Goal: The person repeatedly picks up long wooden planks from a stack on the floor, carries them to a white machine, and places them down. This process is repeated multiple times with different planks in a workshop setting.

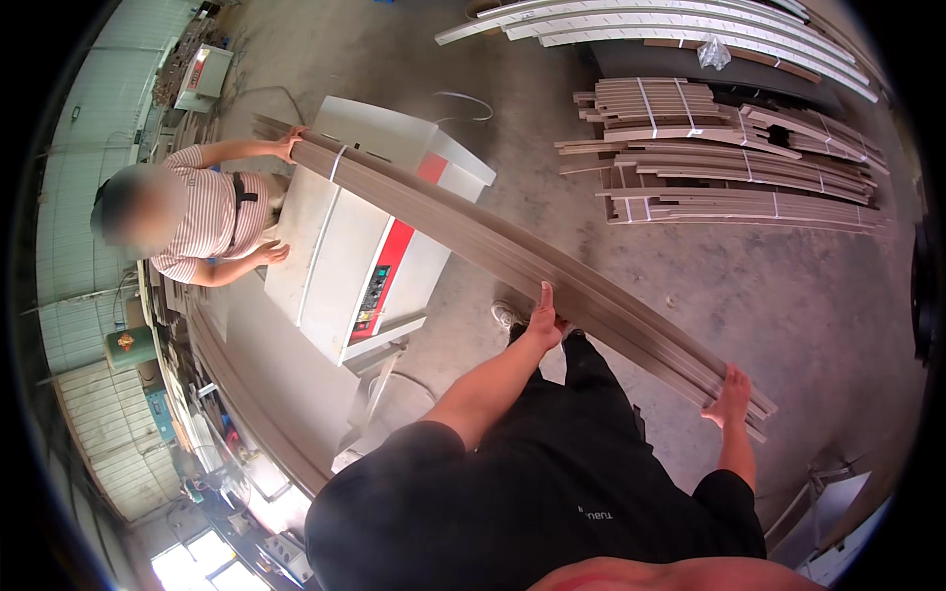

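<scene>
Black shirt (532, 483) foremost, left hand (545, 321) and right hand (730, 396) grasp the long, brown, white-strapped board bundle (458, 229), spaced apart presumably for balance, while beyond the left a co-worker's hand (288, 145) holds it.

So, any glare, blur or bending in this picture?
All in the head view: the window at lower left is blown out; a blur patch masks the co-worker's head; fisheye distortion seems to bow the white strips; the bundle of boards looks fairly sharp.

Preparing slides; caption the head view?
Left hand and right hand hold long brown strips, a co-worker's hand near the far end.
</scene>
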### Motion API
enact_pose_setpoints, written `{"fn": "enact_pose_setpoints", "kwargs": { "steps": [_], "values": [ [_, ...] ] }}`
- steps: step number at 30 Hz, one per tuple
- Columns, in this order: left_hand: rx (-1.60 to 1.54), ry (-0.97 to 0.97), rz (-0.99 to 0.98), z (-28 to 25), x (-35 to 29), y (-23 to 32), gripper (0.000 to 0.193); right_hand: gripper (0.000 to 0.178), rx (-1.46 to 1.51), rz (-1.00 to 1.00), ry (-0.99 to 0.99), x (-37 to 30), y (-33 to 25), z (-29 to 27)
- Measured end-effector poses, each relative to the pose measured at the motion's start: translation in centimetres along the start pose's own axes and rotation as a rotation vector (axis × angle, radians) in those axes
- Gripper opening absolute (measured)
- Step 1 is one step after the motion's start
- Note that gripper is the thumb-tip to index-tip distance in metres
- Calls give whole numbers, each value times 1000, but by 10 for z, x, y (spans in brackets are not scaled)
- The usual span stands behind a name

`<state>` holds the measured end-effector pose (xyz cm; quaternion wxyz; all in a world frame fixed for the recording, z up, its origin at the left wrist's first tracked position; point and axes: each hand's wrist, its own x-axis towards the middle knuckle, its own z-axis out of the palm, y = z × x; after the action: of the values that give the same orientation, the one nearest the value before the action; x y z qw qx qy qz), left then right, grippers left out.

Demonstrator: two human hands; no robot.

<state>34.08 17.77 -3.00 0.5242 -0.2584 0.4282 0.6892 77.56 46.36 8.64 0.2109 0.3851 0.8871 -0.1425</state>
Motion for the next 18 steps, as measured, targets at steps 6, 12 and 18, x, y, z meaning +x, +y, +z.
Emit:
{"fn": "enact_pose_setpoints", "kwargs": {
  "steps": [6,12,18],
  "values": [
    [-93,120,32,3,11,-9,87,104,135,-42,-110,33,-7,-22],
    [-106,135,73,6,8,-15,74,81,547,266,-562,156,-55,5],
    [-249,3,45,0,0,-22,56,91,704,310,-868,226,-158,26]
  ]
}}
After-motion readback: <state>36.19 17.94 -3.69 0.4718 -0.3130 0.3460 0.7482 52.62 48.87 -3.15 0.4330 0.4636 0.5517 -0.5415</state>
